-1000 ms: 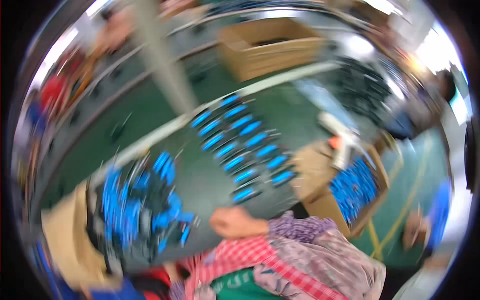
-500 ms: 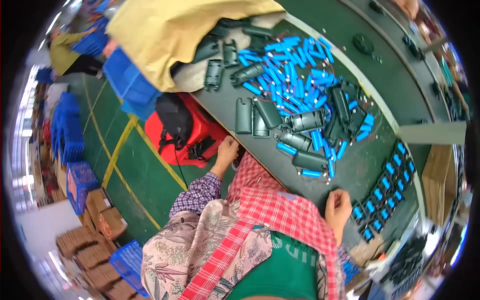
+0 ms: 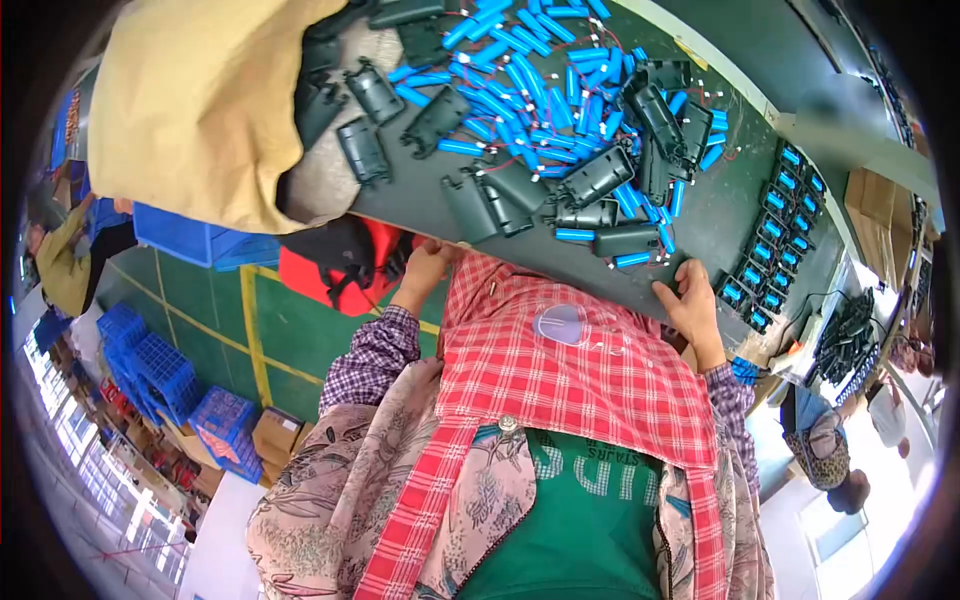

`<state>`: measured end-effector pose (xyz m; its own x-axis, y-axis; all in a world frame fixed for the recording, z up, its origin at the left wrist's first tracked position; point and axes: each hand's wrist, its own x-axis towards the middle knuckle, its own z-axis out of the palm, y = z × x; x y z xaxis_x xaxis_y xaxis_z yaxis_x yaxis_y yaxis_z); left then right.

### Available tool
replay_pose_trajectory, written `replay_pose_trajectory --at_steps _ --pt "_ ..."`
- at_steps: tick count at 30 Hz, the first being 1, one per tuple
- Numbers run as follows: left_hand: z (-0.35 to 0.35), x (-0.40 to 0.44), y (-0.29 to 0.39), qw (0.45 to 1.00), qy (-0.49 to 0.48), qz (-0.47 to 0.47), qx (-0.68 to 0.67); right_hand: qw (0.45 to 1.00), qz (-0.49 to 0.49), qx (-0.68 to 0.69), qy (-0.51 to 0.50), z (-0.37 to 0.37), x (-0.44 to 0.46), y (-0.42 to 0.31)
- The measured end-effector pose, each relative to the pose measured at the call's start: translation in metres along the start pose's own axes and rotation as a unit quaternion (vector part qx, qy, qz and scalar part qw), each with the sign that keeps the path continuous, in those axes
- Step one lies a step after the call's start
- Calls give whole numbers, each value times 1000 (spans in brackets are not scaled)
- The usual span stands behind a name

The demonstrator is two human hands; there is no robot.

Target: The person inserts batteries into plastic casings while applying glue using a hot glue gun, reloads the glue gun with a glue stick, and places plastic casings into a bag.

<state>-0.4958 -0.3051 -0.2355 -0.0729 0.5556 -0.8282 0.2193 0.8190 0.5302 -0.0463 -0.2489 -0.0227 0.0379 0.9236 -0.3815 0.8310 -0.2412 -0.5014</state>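
My left hand is at the table's front edge, beside the red checked apron. Its fingers are bent together, and what they hold, if anything, is hidden. Over the same edge farther right rests my right hand, thumb and curled fingers apart, holding nothing. Dark green plastic shells lie just beyond it. Behind them is a heap of blue cylindrical cells with thin red wires. At the right, shells with blue cells inside stand in rows.
A yellowish sack lies at the table's left end. Below are a red stool with a black bag, and blue crates on the floor. Black cables lie at the right, near other people.
The view has swung and settled, so the table sits higher in it. My right hand has opened from a curled shape at the table edge. My left hand now meets the edge beside the apron.
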Motion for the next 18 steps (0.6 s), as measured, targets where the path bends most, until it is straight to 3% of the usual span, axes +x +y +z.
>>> replay_pose_trajectory --at_steps 3,5,6,8,10,11,13,14,15,16,17,18 --pt "-40 -71 66 999 -2 -40 4 999 33 -18 -12 3 7 6" --pt "-71 -73 62 977 -53 86 190 998 64 -24 -18 5 5 5" --pt "-79 -85 71 962 -22 143 231 996 82 -13 -21 5 8 5" --pt "-108 -83 72 955 -58 134 257 995 93 -20 4 7 12 -1" --pt "-133 -94 94 931 -72 153 323 981 185 -47 -35 5 14 -12" --pt "-150 -99 104 924 -84 161 338 981 172 -76 -52 7 13 -17" --pt "-168 -102 138 869 -177 185 423 982 131 -103 86 34 0 -13" --pt "-168 -132 186 857 -204 176 439 964 165 -57 201 48 -11 -27" --pt "-150 -191 250 831 -153 172 507 958 202 -26 203 46 -23 -50" --pt "-169 -148 240 692 -300 410 513 928 177 -69 319 58 -45 -64" --pt "-179 -112 220 778 -220 231 541 912 203 -28 355 74 -66 -69" --pt "-212 -44 194 570 -288 511 575 887 283 -12 364 85 -85 -90"
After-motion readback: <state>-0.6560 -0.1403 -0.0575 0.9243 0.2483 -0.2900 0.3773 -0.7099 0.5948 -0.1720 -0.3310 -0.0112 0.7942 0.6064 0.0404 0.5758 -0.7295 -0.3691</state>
